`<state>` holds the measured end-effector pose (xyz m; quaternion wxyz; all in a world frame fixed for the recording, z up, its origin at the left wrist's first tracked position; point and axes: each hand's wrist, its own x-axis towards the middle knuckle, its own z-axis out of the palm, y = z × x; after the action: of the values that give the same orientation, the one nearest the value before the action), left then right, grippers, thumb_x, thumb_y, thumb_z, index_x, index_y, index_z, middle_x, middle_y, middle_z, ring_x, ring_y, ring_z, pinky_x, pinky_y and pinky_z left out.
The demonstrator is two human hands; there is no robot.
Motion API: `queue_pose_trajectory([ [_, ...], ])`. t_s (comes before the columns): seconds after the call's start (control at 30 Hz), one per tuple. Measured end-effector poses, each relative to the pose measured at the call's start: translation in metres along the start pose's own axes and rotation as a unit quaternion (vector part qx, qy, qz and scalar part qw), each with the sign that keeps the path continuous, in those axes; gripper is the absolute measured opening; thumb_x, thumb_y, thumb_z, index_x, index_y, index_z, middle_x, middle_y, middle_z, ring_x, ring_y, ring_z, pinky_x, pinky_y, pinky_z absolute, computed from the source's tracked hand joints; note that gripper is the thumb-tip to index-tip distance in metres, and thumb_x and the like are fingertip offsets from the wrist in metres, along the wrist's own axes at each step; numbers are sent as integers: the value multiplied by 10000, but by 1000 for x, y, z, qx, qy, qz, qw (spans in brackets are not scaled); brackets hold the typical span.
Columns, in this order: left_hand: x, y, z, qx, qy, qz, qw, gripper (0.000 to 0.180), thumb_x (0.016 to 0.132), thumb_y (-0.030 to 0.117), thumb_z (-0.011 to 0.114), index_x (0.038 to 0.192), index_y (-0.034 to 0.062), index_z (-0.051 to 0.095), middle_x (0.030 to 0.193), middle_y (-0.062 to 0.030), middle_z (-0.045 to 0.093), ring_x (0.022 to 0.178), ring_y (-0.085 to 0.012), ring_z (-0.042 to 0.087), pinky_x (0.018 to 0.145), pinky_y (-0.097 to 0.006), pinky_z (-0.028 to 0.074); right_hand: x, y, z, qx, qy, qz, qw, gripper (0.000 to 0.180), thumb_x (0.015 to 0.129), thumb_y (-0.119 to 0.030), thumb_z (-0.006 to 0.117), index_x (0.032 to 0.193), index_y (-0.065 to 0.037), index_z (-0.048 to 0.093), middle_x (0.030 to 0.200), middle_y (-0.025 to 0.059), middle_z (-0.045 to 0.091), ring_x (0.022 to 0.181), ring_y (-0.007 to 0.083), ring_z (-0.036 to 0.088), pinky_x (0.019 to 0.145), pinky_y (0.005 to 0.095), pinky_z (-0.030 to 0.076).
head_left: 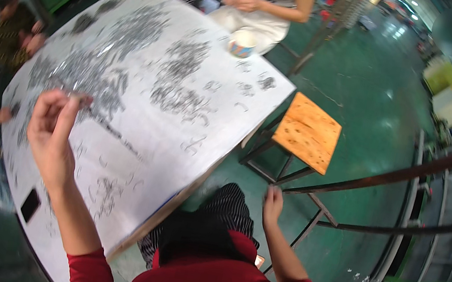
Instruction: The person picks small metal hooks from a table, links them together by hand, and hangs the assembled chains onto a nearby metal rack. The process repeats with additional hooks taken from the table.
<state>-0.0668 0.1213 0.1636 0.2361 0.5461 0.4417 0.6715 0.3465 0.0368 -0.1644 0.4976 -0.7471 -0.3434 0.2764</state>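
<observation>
My left hand [54, 133] is raised over the white-topped table [175, 159], thumb and fingertips pinched together. Something small may be between them, but blur hides what it is. Just beyond those fingertips lies a large spread of small grey metal-looking pieces [85, 72]. A short line of dark pieces [116, 134] runs from near the fingertips toward the table's middle. My right hand [272, 205] is closed, low beside the table, close to a dark metal bar; its contents, if any, are hidden. Looser curved dark pieces [104, 195] are scattered near my left forearm.
A wooden-topped stool [308, 132] stands right of the table. A patterned paper cup [242, 44] sits at the far corner, a black phone [30, 205] at the left edge. Several people sit around the table. Dark metal rails [392, 181] cross at right above the green floor [365, 92].
</observation>
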Motion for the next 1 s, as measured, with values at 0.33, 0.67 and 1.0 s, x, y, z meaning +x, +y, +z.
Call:
queue_pose_trajectory([
  [0.33,34,-18,41,-54,-112,-33,992,62,921,11,570,977,5,544,922,-99,639,883,-186,625,877,-344,468,-210,224,-107,-302,-226,537,755,532,942,-500,486,1097,-8,614,999,190,656,995,354,599,851,454,468],
  [0.67,35,11,70,-114,-174,-4,978,89,921,20,546,997,-27,538,981,-159,625,940,-258,623,927,-402,458,-177,152,-102,-239,-267,409,839,524,936,-524,491,1045,-34,643,868,152,675,835,301,637,747,423,504],
  [1.0,-26,46,54,-76,-140,30,987,118,905,7,501,1004,-44,537,965,-211,621,951,-334,621,952,-481,442,-152,212,-178,-433,-483,516,559,522,929,-547,496,993,-60,672,738,114,693,676,247,674,642,392,539],
])
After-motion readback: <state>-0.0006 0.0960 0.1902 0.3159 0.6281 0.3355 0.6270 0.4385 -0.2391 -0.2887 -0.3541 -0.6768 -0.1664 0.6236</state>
